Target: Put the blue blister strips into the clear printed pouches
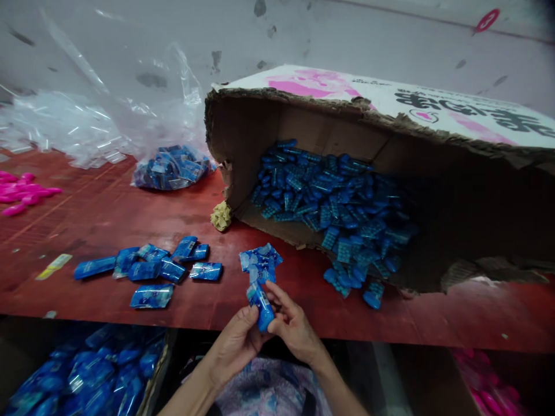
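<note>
I hold a small blue packet (pixel 261 309) upright between both hands, just at the near edge of a red table (pixel 108 219). My left hand (pixel 236 341) grips its lower left side with thumb and fingers, and my right hand (pixel 292 326) pinches it from the right, so both hands are closed together on the one packet. Just above it, touching its top, lies a little stack of clear wrappers (pixel 260 261) on the table.

To the left, near but apart from my hands, a loose cluster of wrapped blue packets (pixel 150 268) is spread over the table. To the right, a torn cardboard box (pixel 390 115) lies on its side, open toward me, with a heap of unwrapped blue pieces (pixel 333 214) spilling out onto the table. A crumpled yellow wad (pixel 221 215) sits at the box's left corner. Farther back left is a clear plastic bag of blue packets (pixel 171 167), with empty plastic behind it, and pink pieces (pixel 21 193) at the far left edge. Below the table, at left, a bin (pixel 87 370) holds more wrapped blue packets.
</note>
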The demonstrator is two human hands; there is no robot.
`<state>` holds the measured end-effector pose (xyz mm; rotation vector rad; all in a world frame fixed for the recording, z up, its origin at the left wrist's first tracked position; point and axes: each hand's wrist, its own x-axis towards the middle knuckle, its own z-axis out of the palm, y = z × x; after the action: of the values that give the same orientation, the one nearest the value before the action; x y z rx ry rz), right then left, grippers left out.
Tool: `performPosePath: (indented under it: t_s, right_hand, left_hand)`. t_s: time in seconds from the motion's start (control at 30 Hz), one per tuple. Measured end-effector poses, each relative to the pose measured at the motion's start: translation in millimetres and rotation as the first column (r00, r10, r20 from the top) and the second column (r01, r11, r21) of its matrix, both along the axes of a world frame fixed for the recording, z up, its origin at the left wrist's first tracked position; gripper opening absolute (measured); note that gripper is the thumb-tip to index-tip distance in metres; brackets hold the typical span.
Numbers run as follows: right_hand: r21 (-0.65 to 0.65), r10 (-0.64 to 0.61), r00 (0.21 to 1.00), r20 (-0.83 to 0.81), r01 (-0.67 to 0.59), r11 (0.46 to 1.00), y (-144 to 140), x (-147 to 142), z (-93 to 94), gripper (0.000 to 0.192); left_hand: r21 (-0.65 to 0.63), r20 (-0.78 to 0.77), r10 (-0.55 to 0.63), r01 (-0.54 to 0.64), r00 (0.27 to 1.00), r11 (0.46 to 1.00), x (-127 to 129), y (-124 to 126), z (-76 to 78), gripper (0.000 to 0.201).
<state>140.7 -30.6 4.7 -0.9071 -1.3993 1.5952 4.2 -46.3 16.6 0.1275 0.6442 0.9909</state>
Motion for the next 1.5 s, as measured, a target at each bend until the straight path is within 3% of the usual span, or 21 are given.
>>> performPosePath:
  t_s: [0.17,0.27,0.33,0.4,0.47,0.53,0.63,0.73,0.87,1.0,1.1,1.17,1.23,1.33,1.4,1.5]
  right_hand:
    - [0.291,-0.203,0.959,0.199,0.140,0.946,0,-10,-5.1,0.045]
    - [0.414,-0.277,0.891,0.360,0.114,0.903,8,-13,-5.3,0.036]
    - [0.492,-0.359,0.789,0.499,0.083,0.867,17,-12,-5.2,0.027]
    - [0.549,-0.446,0.634,0.631,0.041,0.835,27,-12,-6.5,0.024]
    - [0.564,-0.496,0.463,0.735,-0.011,0.825,37,-14,-10.2,0.022]
    - [0.567,-0.524,0.323,0.788,-0.048,0.823,44,-18,-15.7,0.016]
    - [0.576,-0.546,0.239,0.803,-0.073,0.814,49,-23,-23.4,0.017]
    - [0.585,-0.551,0.244,0.798,-0.098,0.805,49,-23,-23.9,0.020]
    - [0.607,-0.564,0.269,0.781,-0.113,0.787,34,-19,-11.9,0.022]
    - [0.631,-0.562,0.378,0.736,-0.079,0.772,16,-21,0.4,0.023]
    - [0.594,-0.514,0.513,0.688,0.010,0.804,14,-21,2.8,0.016]
    - [0.535,-0.514,0.606,0.607,0.168,0.828,20,-20,1.7,0.021]
    - [0.387,-0.474,0.703,0.531,0.296,0.873,28,-18,-0.6,0.028]
    - [0.166,-0.325,0.821,0.470,0.279,0.946,36,-18,-5.6,0.017]
    - [0.126,-0.300,0.832,0.467,0.273,0.954,36,-20,-9.1,0.022]
    - [0.148,-0.365,0.789,0.495,0.337,0.930,32,-23,-12.5,0.022]
  left_hand:
    - [-0.099,-0.070,0.115,-0.121,0.991,0.988,3,4,-0.2,0.020]
    - [-0.117,-0.109,0.321,-0.333,0.941,0.936,-21,19,5.7,0.028]
    - [-0.074,-0.106,0.510,-0.519,0.853,0.852,-46,32,11.2,0.040]
    - [-0.023,-0.096,0.618,-0.623,0.780,0.782,-68,41,15.2,0.053]
    - [-0.024,-0.099,0.610,-0.615,0.786,0.788,-79,44,15.7,0.050]
    - [-0.059,-0.121,0.518,-0.527,0.847,0.848,-75,40,12.2,0.036]
    - [-0.131,-0.181,0.302,-0.327,0.936,0.936,-49,28,3.5,0.020]
    - [-0.178,-0.303,0.166,-0.227,0.938,0.957,-20,19,-1.8,0.013]
    - [-0.149,-0.426,0.150,-0.233,0.892,0.961,0,21,-2.7,0.018]
    - [-0.107,-0.406,0.122,-0.180,0.906,0.978,1,29,-8.0,0.011]
    - [-0.113,-0.398,0.125,-0.183,0.909,0.977,-1,33,-13.6,0.006]
    - [-0.097,-0.397,0.134,-0.187,0.908,0.978,-1,33,-15.2,0.008]
    - [-0.067,-0.397,0.133,-0.174,0.908,0.982,1,33,-15.1,0.012]
    - [-0.019,-0.415,0.168,-0.193,0.894,0.981,3,32,-14.9,0.017]
    - [0.010,-0.438,0.217,-0.236,0.873,0.972,5,33,-16.1,0.019]
    - [0.013,-0.461,0.247,-0.272,0.852,0.962,8,36,-18.9,0.021]
